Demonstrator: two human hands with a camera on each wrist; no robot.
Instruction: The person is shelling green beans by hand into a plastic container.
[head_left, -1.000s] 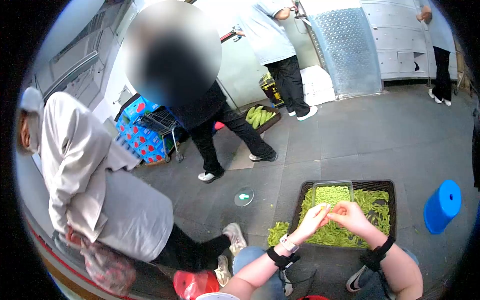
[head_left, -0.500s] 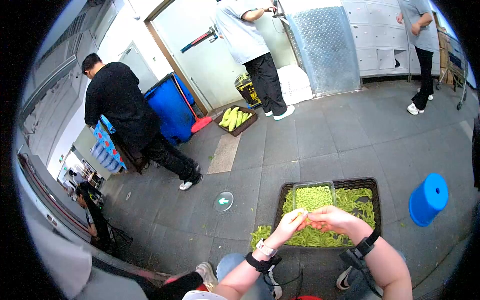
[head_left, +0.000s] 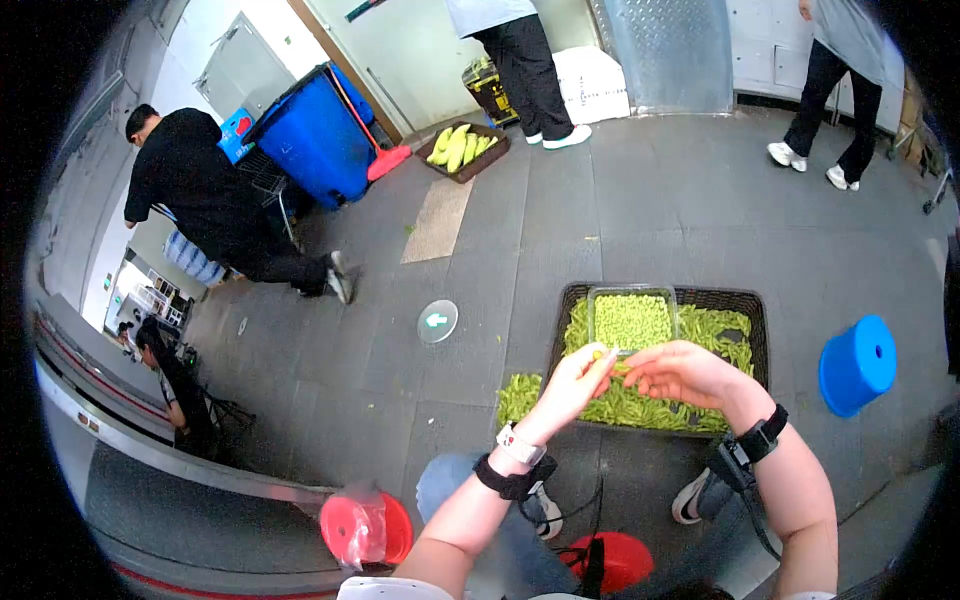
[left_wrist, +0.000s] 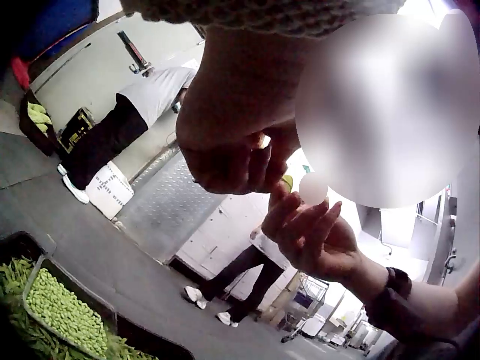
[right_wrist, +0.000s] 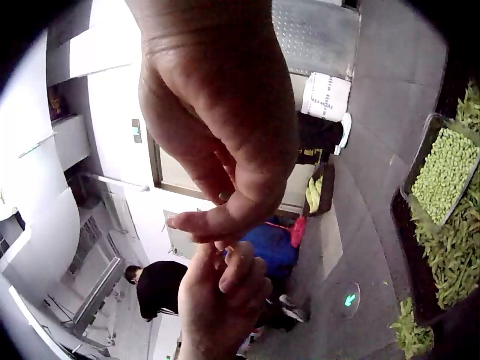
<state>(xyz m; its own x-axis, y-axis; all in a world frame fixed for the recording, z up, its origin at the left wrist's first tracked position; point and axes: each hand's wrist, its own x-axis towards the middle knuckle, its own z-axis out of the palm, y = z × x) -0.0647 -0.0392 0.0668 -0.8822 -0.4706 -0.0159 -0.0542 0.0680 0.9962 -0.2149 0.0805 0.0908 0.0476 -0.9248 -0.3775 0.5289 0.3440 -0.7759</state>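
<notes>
My left hand (head_left: 572,388) pinches a small yellow-green piece (head_left: 600,354) between thumb and fingertips. Just right of it my right hand (head_left: 690,372) has loosely bent fingers, their tips close to the left ones; whether they hold anything small cannot be told. Both hands are above a dark woven basket (head_left: 762,340) of green pods (head_left: 640,408). Inside it, beyond the hands, a clear box holds shelled green beans (head_left: 632,320). In the left wrist view the green piece (left_wrist: 287,181) shows between the left hand (left_wrist: 232,142) and right hand (left_wrist: 315,240).
More pods (head_left: 519,398) lie on the floor left of the basket. A blue stool (head_left: 858,368) stands to the right, red stools (head_left: 395,530) near the legs. Farther off are a crate of large green vegetables (head_left: 462,150), blue bins (head_left: 315,135) and several people.
The head view has shifted, and the basket appears higher. The person in black has moved left, and the one in pale clothes has left the view. My hands have parted slightly.
</notes>
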